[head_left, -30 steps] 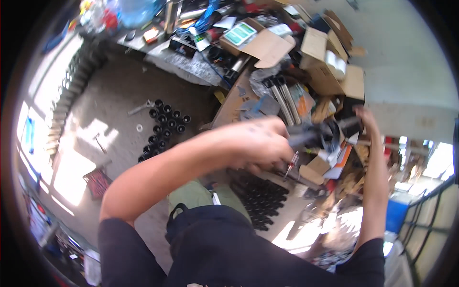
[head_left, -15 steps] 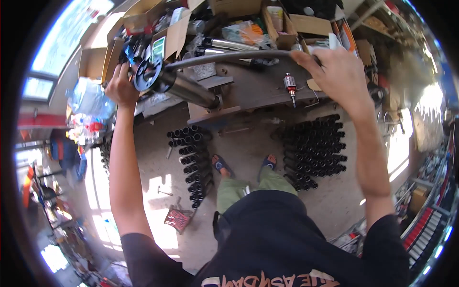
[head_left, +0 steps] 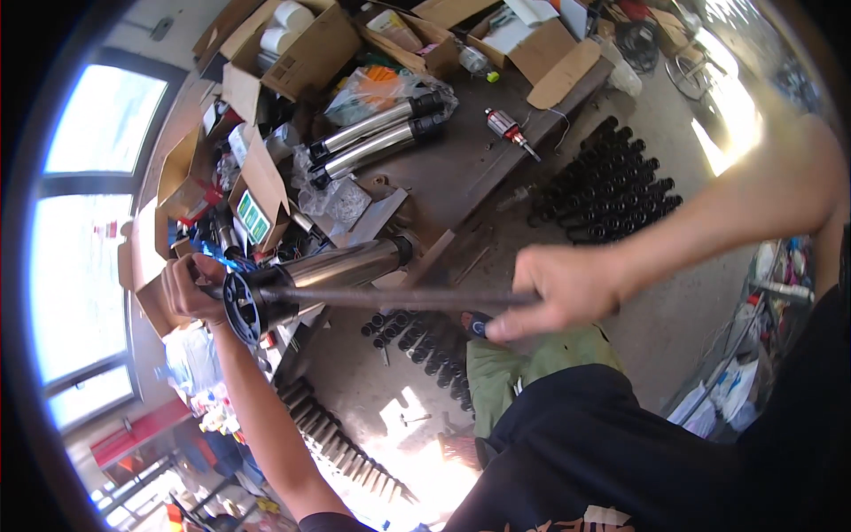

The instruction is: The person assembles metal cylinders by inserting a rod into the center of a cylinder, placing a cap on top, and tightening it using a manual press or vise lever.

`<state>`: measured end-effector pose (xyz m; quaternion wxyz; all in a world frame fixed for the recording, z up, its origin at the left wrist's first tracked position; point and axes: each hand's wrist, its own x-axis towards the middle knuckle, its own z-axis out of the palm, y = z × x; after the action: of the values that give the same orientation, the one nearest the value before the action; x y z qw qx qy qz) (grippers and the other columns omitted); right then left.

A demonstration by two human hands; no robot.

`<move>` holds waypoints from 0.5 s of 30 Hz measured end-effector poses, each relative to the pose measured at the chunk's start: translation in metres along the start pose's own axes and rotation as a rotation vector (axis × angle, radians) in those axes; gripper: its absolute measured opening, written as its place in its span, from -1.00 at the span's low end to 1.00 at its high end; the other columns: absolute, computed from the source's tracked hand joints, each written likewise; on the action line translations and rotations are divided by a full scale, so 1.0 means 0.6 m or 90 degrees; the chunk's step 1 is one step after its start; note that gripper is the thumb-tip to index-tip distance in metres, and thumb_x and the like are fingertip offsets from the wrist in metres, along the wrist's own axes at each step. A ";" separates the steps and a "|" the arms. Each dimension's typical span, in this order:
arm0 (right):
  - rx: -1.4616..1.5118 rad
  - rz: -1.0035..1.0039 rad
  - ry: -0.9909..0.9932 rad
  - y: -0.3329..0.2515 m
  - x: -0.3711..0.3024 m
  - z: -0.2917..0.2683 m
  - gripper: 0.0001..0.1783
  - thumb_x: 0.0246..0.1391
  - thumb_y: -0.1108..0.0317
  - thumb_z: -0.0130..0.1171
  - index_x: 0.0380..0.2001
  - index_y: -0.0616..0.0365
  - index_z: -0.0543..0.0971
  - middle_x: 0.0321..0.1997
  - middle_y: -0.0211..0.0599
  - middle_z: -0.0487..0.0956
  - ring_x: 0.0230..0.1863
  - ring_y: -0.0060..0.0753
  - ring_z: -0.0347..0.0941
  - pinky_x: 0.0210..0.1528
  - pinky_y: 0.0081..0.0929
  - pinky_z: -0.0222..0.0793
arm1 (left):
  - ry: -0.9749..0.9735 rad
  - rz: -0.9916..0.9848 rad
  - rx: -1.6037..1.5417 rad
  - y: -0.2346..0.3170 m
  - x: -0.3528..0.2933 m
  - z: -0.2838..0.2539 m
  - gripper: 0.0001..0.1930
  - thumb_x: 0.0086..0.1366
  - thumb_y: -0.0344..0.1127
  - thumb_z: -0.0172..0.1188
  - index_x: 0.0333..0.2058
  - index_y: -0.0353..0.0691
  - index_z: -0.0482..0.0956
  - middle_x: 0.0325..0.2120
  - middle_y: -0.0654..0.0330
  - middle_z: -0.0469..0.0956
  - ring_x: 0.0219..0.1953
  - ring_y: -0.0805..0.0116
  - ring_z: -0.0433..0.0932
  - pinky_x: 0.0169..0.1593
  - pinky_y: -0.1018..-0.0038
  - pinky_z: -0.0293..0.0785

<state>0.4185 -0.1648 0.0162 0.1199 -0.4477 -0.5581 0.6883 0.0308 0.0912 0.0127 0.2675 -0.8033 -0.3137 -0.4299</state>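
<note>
A shiny metal cylinder (head_left: 346, 264) lies along the near left part of the workbench, with a black, round, slotted flange (head_left: 241, 308) on its left end. From the flange a long dark steel bar (head_left: 399, 300) runs right. My right hand (head_left: 567, 288), slightly blurred, is closed around the bar's right end. Just left of the flange, my left hand (head_left: 191, 288) has its fingers curled tight; what they grip is mostly hidden. Farther back on the bench lie two similar silver cylinders (head_left: 377, 137) with black ends, and a red-and-silver motor armature (head_left: 507, 129) with a shaft.
Open cardboard boxes (head_left: 306, 58) crowd the back of the workbench (head_left: 461, 182). Stacks of black tubes (head_left: 607, 186) stand on the floor at right, with more black tubes (head_left: 425, 341) below the bench. My sandalled foot (head_left: 474, 326) shows beneath. Windows (head_left: 84, 248) are at left.
My right hand has pulled the bar's free end down toward my body. My left hand stays by the flange. The whole view has turned and shifted left.
</note>
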 end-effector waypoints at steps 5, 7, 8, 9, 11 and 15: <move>0.219 -0.130 0.211 0.047 0.061 0.307 -0.35 0.26 -0.03 0.15 -0.76 0.26 0.49 -0.81 -0.17 0.37 -0.75 -0.23 0.35 -0.61 -0.26 0.20 | 0.104 0.188 -0.263 0.002 0.075 0.111 -0.65 0.38 -0.24 0.00 -0.52 -0.37 0.49 -0.62 0.03 0.45 -0.59 0.15 0.45 -0.49 0.33 0.33; 0.325 -0.193 0.289 0.051 0.117 0.400 -0.42 0.29 0.07 0.15 -0.72 0.27 0.49 -0.79 -0.18 0.37 -0.74 -0.26 0.33 -0.59 -0.30 0.20 | 0.128 0.225 -0.364 0.042 0.106 0.141 -0.60 0.44 -0.21 -0.07 -0.52 -0.36 0.49 -0.61 0.03 0.47 -0.59 0.18 0.47 -0.49 0.36 0.34; 0.341 -0.223 0.293 0.043 0.147 0.443 -0.47 0.30 0.13 0.15 -0.69 0.26 0.49 -0.78 -0.21 0.36 -0.72 -0.32 0.33 -0.57 -0.34 0.19 | 0.120 0.245 -0.389 0.036 0.108 0.134 -0.60 0.44 -0.22 -0.07 -0.51 -0.37 0.50 -0.60 0.02 0.49 -0.57 0.17 0.49 -0.47 0.37 0.36; 0.428 -0.255 0.285 0.032 0.182 0.489 -0.52 0.31 0.18 0.14 -0.66 0.23 0.48 -0.77 -0.28 0.34 -0.70 -0.41 0.30 -0.56 -0.38 0.17 | 0.108 0.260 -0.415 0.033 0.101 0.131 -0.61 0.43 -0.22 -0.07 -0.50 -0.37 0.51 -0.58 0.01 0.50 -0.56 0.16 0.51 -0.45 0.37 0.39; 0.548 -0.315 0.350 0.009 0.288 0.567 -0.58 0.33 0.24 0.11 -0.62 0.19 0.43 -0.73 -0.41 0.28 -0.65 -0.56 0.23 -0.54 -0.44 0.12 | 0.106 0.325 -0.464 0.056 0.131 0.166 -0.68 0.36 -0.25 0.00 -0.44 -0.40 0.56 -0.52 -0.04 0.54 -0.47 0.10 0.56 -0.36 0.35 0.46; 0.596 -0.349 0.436 -0.010 0.364 0.610 -0.57 0.34 0.27 0.08 -0.63 0.16 0.31 -0.70 -0.45 0.17 -0.62 -0.59 0.06 -0.52 -0.40 0.01 | 0.097 0.204 -0.487 0.110 0.150 0.122 -0.70 0.19 -0.30 0.16 -0.18 -0.39 0.60 -0.28 -0.11 0.57 -0.30 -0.04 0.60 -0.21 0.28 0.53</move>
<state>0.0174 -0.2592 -0.0924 0.6458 -0.3838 -0.2228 0.6213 0.1564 0.1237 0.0434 0.0360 -0.8491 0.0180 -0.5267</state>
